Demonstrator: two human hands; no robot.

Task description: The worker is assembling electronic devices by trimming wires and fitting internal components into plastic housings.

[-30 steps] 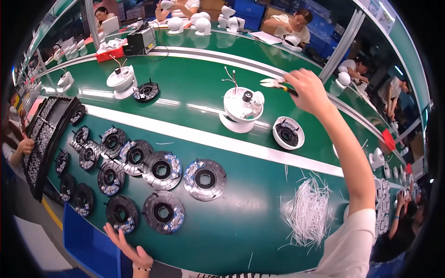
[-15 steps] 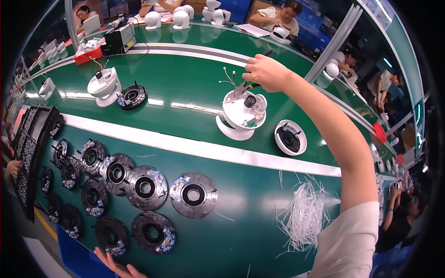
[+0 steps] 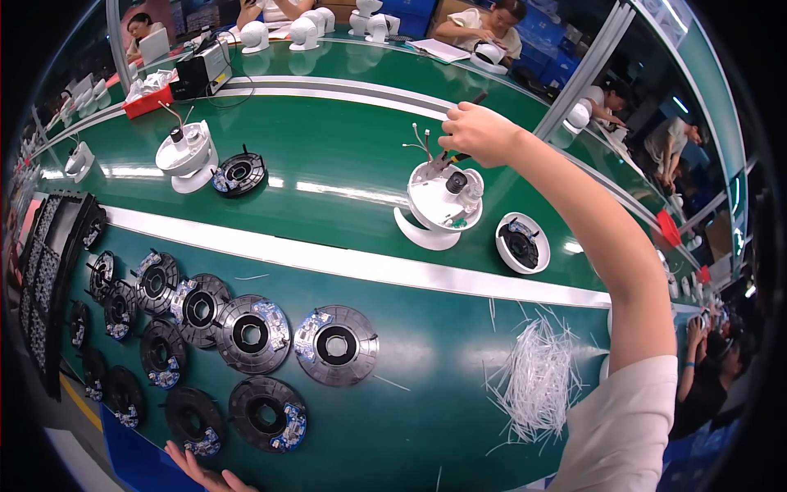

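My right hand [image 3: 482,136], wrapped round pliers [image 3: 438,165], has moved onto the white housing [image 3: 428,197], upper centre. Wires [image 3: 427,146] stand free; bowl [image 3: 509,257], right of centre, apparently unfitted. My left hand [image 3: 201,476], lower left: fingers spread, nothing visibly held.

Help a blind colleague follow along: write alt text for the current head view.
A person's right hand holds pliers at a white housing with wires sticking up, on a green surface. Near the left hand lie black discs with circuit boards; thin white strips are piled further right.
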